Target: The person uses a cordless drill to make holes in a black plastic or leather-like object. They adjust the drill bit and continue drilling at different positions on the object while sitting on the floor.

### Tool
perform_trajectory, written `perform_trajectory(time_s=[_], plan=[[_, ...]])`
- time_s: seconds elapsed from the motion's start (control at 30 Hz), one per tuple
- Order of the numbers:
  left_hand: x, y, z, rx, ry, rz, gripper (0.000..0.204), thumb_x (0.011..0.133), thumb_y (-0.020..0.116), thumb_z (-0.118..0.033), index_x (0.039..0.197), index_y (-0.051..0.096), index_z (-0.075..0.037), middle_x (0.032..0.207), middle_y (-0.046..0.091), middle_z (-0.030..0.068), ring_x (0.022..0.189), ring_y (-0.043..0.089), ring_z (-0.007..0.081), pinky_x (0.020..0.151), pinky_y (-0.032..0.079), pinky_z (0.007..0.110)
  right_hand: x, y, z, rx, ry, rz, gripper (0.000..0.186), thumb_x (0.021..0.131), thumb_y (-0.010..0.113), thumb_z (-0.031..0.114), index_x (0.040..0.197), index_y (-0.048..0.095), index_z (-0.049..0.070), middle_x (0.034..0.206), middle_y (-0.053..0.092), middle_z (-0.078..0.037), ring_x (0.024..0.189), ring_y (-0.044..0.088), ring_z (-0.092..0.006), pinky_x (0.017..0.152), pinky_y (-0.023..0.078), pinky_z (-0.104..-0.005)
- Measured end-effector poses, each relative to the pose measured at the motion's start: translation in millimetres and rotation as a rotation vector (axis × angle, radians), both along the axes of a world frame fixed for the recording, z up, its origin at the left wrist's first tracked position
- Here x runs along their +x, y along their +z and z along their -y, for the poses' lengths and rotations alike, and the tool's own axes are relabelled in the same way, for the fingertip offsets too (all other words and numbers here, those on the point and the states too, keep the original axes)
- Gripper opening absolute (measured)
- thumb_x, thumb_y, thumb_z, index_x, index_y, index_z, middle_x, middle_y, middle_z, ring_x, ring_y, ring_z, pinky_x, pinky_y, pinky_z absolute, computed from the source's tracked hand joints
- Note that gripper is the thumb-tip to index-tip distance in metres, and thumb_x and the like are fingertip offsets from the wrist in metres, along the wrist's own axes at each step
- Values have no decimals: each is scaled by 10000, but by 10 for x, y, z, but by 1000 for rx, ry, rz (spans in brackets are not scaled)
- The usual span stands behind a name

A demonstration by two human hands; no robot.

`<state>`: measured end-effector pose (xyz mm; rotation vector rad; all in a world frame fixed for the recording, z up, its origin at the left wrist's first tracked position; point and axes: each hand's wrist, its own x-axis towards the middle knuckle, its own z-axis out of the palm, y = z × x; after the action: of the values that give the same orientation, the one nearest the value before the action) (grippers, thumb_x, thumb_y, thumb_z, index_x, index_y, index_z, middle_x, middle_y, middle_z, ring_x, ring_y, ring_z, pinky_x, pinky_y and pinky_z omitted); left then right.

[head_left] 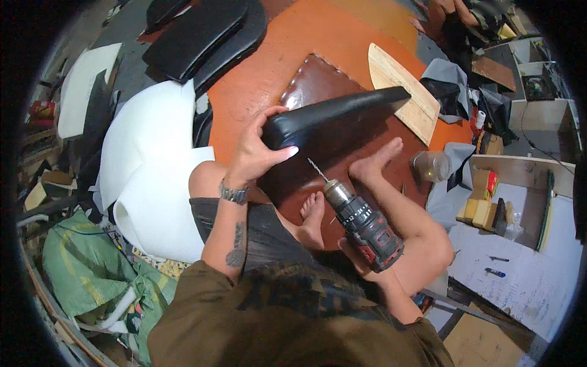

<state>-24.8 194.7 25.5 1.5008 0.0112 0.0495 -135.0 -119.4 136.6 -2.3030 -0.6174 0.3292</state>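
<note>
My left hand (262, 147) grips the near left end of a black padded panel (342, 116), thumb on its lower edge and fingers over the top. The panel is tilted up on edge in front of me, its far end pointing right. In my right hand (361, 257) is a red and black cordless drill (367, 226), its handle mostly hidden beneath its body. The drill bit (317, 168) points up and left toward the panel's underside, with a gap between them. Whether the bit is spinning I cannot tell.
Brown padded sheet (312, 79) lies under the panel. White foam sheets (147, 134) are at left, black padded pieces (202, 37) far left. A wooden panel (400, 85), a clear jar (431, 166) and a white work surface (520, 269) lie right. Another person (452, 18) sits far right.
</note>
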Motion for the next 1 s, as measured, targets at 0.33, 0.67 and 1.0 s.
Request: perform_trajectory(time_s=[0.33,0.67,1.0], plan=[[-406,-105,-48,213,168,-66,791,750,926,-113,1434,534,-50,1322,643,100,1225,632,228,1100,482,363,-19,-506,29,105,5,-235,233,897,838,162,1103,743,106,1032,766,-91,915,733,-281,809,578,-419],[-347,-499,-133,-228,417,-127,587,1178,305,-434,1363,619,26,1330,656,141,1241,601,228,1119,436,357,26,-689,-321,118,140,-40,288,925,781,245,1173,708,118,1073,745,-126,916,721,-351,733,576,-473],[-577,-421,194,-411,388,-152,546,1179,317,-364,1366,629,44,1307,686,147,1211,633,220,1112,448,350,219,-982,-481,-34,155,-9,374,953,734,261,1276,636,99,1128,718,-131,958,716,-310,789,575,-435]])
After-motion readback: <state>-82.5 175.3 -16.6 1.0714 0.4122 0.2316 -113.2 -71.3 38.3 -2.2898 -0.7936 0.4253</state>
